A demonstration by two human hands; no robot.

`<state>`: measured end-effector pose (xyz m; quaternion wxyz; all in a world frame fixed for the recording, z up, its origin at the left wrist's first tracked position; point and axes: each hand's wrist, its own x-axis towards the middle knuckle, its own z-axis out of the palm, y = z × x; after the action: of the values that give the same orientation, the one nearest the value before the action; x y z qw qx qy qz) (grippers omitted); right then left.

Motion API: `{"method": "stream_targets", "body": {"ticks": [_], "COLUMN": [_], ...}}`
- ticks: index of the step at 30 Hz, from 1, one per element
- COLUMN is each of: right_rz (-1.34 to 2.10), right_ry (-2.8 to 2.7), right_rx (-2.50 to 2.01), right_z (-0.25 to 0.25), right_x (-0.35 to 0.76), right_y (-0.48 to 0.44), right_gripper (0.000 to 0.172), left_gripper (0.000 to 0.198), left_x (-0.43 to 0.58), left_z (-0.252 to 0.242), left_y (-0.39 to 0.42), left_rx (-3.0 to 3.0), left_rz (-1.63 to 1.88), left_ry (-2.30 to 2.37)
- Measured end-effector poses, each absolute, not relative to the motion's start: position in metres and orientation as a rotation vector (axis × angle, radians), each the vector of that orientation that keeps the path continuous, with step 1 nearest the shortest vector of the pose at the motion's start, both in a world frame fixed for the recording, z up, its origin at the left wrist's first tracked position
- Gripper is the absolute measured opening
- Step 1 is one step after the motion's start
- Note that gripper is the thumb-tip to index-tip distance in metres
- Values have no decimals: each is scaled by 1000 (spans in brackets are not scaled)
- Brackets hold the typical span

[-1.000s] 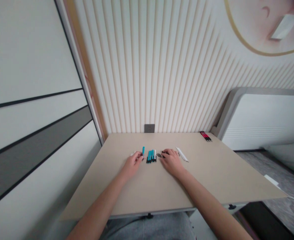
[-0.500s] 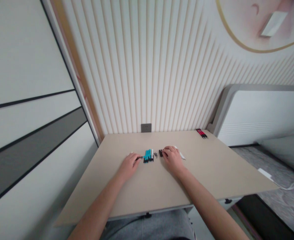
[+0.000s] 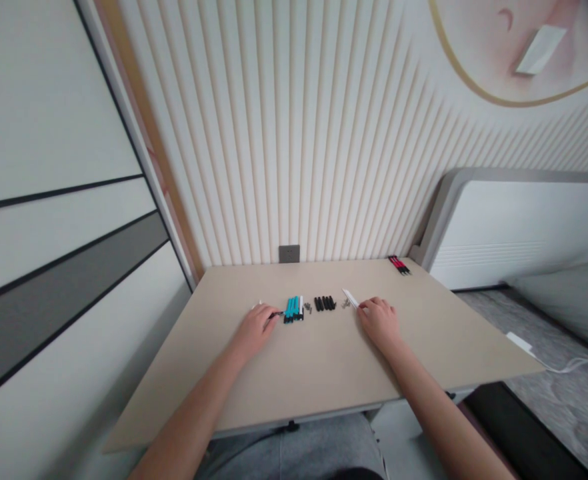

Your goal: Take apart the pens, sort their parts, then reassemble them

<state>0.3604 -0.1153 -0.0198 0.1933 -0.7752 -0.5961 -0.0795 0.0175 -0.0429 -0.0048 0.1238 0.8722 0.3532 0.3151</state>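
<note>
Beige tabletop [image 3: 319, 367]: about four teal pens [image 3: 292, 310] lie side by side, long axes running toward the wall, black ends nearest the person. One white pen [image 3: 301, 306] lies at their right. About five black pen parts [image 3: 325, 304] lie parallel, further right. Left hand [image 3: 254, 331]: fingers curled narrow, pinching a thin dark piece [image 3: 275, 315] at the teal pens' edge. Right hand [image 3: 379, 323]: fingers loosely spread on the tabletop, holding nothing visible, just beside white strips [image 3: 351, 299].

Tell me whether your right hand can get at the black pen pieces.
Likely yes. The right hand rests close by on the table, and only small grey bits lie between it and the black pen pieces, low enough to pass over.
</note>
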Motion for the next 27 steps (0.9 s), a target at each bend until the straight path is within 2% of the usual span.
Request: {"method": "stream_targets", "body": {"ticks": [7, 13, 27], "right_rz": [-268, -331, -182], "right_ry": [-1675, -1751, -2119], "right_rx": [-2155, -1958, -1636], "right_z": [-18, -13, -2], "right_x": [350, 337, 294], "right_y": [-113, -113, -100], "right_gripper": [22, 23, 23], "left_gripper": [22, 22, 23], "left_x": [16, 16, 16], "left_z": [-8, -8, -7], "left_y": [-41, -41, -42], "left_rx": [2566, 2547, 2539], "left_rz": [870, 897, 880], "left_ry": [1018, 1002, 1004]}}
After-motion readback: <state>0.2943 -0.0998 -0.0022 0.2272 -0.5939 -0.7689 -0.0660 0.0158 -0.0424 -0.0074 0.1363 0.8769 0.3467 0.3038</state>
